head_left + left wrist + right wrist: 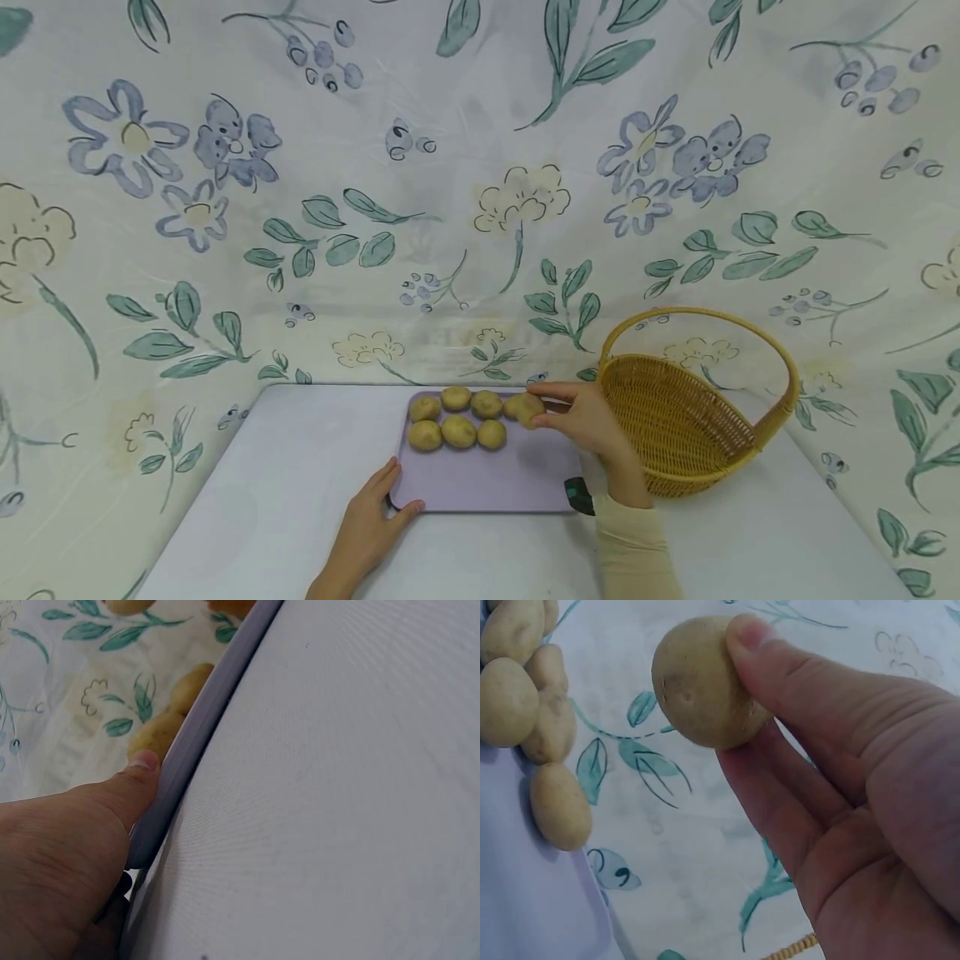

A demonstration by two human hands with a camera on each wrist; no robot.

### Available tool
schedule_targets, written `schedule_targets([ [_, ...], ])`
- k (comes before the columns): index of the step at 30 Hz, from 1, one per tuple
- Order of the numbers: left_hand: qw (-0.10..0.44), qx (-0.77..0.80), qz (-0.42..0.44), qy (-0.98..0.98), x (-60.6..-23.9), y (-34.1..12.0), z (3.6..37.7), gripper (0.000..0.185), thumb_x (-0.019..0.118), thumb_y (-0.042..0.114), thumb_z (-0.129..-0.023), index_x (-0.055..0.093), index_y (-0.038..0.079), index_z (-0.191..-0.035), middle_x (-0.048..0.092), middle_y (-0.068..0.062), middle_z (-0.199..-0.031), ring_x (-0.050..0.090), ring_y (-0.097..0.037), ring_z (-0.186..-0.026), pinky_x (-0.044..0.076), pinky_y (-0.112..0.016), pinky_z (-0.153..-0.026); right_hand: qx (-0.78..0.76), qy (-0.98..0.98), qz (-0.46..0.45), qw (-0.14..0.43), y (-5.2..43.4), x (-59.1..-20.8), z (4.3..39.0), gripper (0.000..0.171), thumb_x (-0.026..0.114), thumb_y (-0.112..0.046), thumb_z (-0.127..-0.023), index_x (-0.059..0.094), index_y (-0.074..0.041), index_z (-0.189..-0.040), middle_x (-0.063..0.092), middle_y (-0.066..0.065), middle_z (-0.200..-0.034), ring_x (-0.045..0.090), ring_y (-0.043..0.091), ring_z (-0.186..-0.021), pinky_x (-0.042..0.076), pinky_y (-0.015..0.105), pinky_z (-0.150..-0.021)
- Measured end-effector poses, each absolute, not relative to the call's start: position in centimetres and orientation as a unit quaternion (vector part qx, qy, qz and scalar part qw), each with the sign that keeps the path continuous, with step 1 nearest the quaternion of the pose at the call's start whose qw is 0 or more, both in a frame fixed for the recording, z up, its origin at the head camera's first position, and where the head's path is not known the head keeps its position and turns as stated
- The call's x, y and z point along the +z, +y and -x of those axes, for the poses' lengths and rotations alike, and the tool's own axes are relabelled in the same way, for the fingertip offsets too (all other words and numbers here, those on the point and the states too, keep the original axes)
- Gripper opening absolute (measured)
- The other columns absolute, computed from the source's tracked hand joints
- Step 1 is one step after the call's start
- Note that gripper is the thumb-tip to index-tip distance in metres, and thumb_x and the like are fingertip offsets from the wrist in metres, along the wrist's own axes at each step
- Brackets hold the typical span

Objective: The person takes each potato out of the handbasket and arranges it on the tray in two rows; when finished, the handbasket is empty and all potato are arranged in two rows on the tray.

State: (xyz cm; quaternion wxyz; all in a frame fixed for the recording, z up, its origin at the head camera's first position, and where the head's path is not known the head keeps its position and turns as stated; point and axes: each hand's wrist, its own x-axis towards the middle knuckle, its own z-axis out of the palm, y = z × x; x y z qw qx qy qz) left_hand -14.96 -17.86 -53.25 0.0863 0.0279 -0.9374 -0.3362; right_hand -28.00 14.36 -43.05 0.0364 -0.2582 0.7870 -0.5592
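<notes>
While your right hand [588,421] pinches a potato [529,408] between thumb and fingertips, it holds it over the far right end of the lilac tray [487,483], just beside the back row of potatoes. In the right wrist view the thumb presses the potato's [705,682] upper side and the fingers curl under it, with the other potatoes [532,712] bunched at the left.

Your left hand [371,525] rests on the table [255,500] at the tray's near left corner; its fingers lie fairly straight and the thumb touches the tray's edge. The left wrist view shows that thumb [131,784] pressed flat against the tray's rim [195,742].

Six potatoes [459,431] lie on the far part of the tray in two rows, touching or nearly so. A wicker basket [675,417] with a hoop handle lies tipped on its side just right of your right hand, its mouth facing the tray. A flowered cloth [480,167] hangs behind and around the table.
</notes>
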Motion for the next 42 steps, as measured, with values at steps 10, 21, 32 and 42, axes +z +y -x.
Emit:
schedule_targets([
  [10,0.091,-0.331,-0.024,-0.939,-53.2,-18.0,15.0,0.08,0.073,0.046,-0.078,0.046,-0.001,-0.137,0.041,-0.012,-0.148,0.039,-0.034,-0.136,0.034,-0.05,-0.113,-0.504,0.845,0.18,0.009,12.5,-44.2,28.2,0.046,0.081,-0.011,-0.07,0.069,-0.009,-0.115,0.067,0.006,-0.121,0.065,0.023,-0.108,0.057,0.03,-0.088],
  [21,0.089,-0.33,-0.028,-0.939,-53.2,-17.8,15.2,0.079,0.074,0.043,-0.078,0.046,-0.001,-0.137,0.041,-0.012,-0.148,0.039,-0.034,-0.136,0.034,-0.05,-0.113,-0.443,0.888,0.119,-0.025,11.1,-46.1,28.8,0.044,0.083,-0.019,-0.07,0.071,-0.016,-0.112,0.071,-0.001,-0.112,0.068,0.02,-0.102,0.058,0.03,-0.083],
  [32,0.084,-0.331,-0.03,-0.939,-53.0,-17.8,15.2,0.079,0.073,0.042,-0.079,0.045,-0.001,-0.138,0.041,-0.013,-0.148,0.038,-0.034,-0.137,0.033,-0.05,-0.113,-0.435,0.894,0.106,-0.014,10.2,-48.1,29.3,0.044,0.082,-0.012,-0.071,0.069,-0.01,-0.113,0.071,0.008,-0.112,0.069,0.025,-0.099,0.06,0.03,-0.077],
  [42,0.093,-0.331,-0.024,-0.939,-53.0,-17.7,15.1,0.079,0.073,0.043,-0.078,0.046,-0.001,-0.137,0.042,-0.012,-0.148,0.039,-0.033,-0.136,0.034,-0.049,-0.113,-0.42,0.903,0.083,-0.022,9.9,-48.6,29.1,0.043,0.083,-0.016,-0.071,0.069,-0.009,-0.111,0.071,0.009,-0.108,0.068,0.024,-0.099,0.057,0.036,-0.083],
])
